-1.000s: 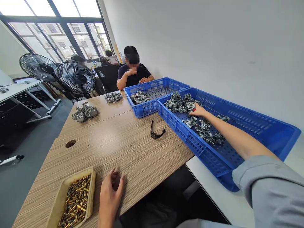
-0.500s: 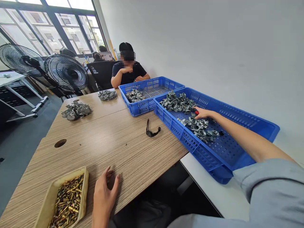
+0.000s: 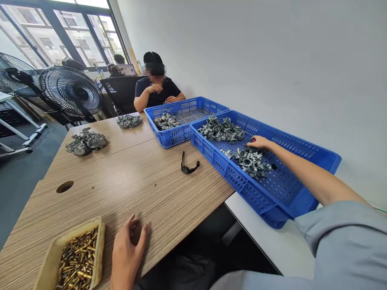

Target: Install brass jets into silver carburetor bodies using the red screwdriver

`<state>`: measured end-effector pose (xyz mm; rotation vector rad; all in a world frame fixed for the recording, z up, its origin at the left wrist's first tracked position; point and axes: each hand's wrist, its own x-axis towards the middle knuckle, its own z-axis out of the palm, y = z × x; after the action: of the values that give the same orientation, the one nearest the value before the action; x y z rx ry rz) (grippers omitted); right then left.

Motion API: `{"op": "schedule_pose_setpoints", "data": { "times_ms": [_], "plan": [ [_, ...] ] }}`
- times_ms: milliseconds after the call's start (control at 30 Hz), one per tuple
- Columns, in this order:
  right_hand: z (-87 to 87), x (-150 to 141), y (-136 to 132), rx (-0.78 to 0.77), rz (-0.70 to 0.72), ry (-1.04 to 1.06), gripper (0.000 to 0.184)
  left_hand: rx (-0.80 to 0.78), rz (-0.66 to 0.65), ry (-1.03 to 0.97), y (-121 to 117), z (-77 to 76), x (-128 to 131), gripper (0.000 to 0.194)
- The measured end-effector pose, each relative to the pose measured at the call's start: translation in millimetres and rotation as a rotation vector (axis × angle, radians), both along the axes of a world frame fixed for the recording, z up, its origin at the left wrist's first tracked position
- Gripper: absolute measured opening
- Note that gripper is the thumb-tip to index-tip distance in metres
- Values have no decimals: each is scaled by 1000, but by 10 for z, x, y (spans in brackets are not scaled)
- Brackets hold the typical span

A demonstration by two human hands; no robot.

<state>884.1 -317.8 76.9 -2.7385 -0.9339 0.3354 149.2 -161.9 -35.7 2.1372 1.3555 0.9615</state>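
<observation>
My left hand (image 3: 128, 245) rests on the wooden table (image 3: 133, 197) with thumb and fingers apart, holding nothing. To its left is a pale yellow tray (image 3: 101, 245) full of small brass-coloured pins (image 3: 79, 257). My right hand (image 3: 260, 142) reaches into the nearer blue crate (image 3: 302, 151), its fingers bent down around something with a red part (image 3: 253, 140); the rest is hidden by the fingers. Just below it lies a heap of grey metal castings, like carburetor bodies (image 3: 250, 163). A second heap of castings (image 3: 222, 129) sits at the crate's far left end.
A black wristwatch (image 3: 189, 170) lies mid-table. Another blue crate (image 3: 181, 141) adjoins, with a few castings inside. Metal parts (image 3: 86, 143) and a bundle of small parts (image 3: 129, 121) sit at the far left. A co-worker (image 3: 157, 86) sits at the far end; a fan (image 3: 72, 90) stands left.
My right hand has moved a little back from the far heap and lower over the nearer castings, the red part moving with it. The view has shifted slightly right; my left hand stays put.
</observation>
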Motion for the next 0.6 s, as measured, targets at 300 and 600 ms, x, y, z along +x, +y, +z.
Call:
{"op": "schedule_pose_setpoints", "data": {
  "times_ms": [300,600],
  "plan": [
    [71,20,-54,116,-142,154,56,-17,15,6,-11,36,9,89],
    [47,50,7,43,-103,119,57,-28,24,49,-2,38,13,88]
  ]
}}
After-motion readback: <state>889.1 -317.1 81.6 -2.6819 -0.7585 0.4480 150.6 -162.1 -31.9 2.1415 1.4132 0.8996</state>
